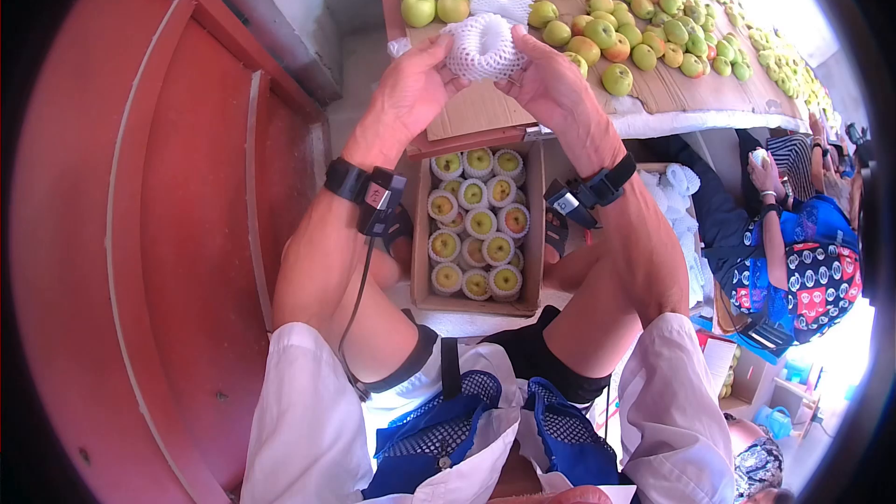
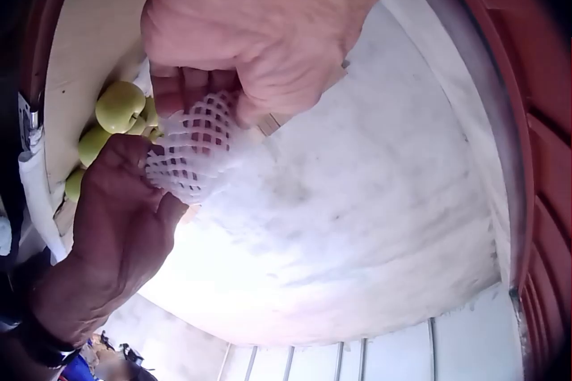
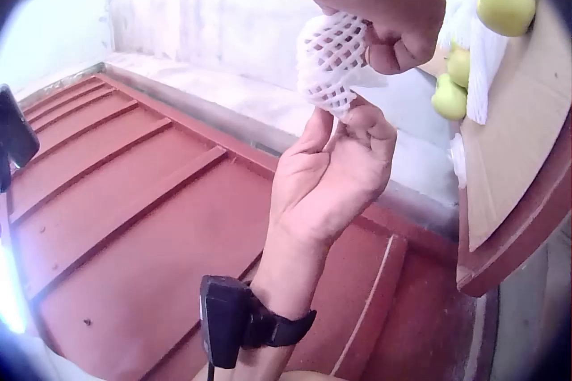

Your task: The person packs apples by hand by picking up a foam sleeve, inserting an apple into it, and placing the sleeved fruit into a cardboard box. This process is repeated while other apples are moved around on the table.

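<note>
Both hands hold a white foam net sleeve between them, above the near edge of the table. Its mesh is spread into a rounded ring, and no apple shows inside it. My left hand pinches the left side, thumb on top. On the opposite side, the right hand grips the edge between thumb and fingers. In the left wrist view, the diamond holes of the netting show between the two hands. Below the hands, a cardboard box holds rows of apples in the same kind of sleeve.
Many loose apples spread over the cardboard-covered table. More flattened sleeves lie beside a small group of apples. A red panel stands at the left. Another person sits at the right, near a box of white sleeves.
</note>
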Available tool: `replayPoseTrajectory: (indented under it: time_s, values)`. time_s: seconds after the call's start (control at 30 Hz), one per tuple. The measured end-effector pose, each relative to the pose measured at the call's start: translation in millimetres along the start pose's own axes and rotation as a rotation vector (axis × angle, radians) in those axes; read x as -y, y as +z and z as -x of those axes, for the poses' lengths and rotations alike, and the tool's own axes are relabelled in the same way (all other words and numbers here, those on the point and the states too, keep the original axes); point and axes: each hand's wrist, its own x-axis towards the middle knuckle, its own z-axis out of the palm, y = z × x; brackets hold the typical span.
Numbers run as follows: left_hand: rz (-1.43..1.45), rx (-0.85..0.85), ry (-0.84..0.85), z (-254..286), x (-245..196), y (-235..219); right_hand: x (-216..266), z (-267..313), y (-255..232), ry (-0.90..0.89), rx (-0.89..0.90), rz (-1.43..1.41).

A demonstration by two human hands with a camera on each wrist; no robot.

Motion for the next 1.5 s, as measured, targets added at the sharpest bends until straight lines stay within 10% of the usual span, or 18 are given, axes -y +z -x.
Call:
replayPoseTrajectory:
  time_s: [0.87, 1.17, 1.5]
  values:
    - [-0.309, -0.051, -0.049, 3.4, 4.6, -1.3, -10.4, 1.5, -0.2, -0.035, -0.106, 0.231]
    - [-0.920, -0.319, 0.335, 7.3, 2.7, 9.6, -8.6, 5.6, 3.8, -0.191, -0.165, 0.342]
    - [-0.949, -0.149, 0.360, 9.9, 3.1, 15.6, -1.0, 15.9, 30.7, -0.354, -0.228, 0.608]
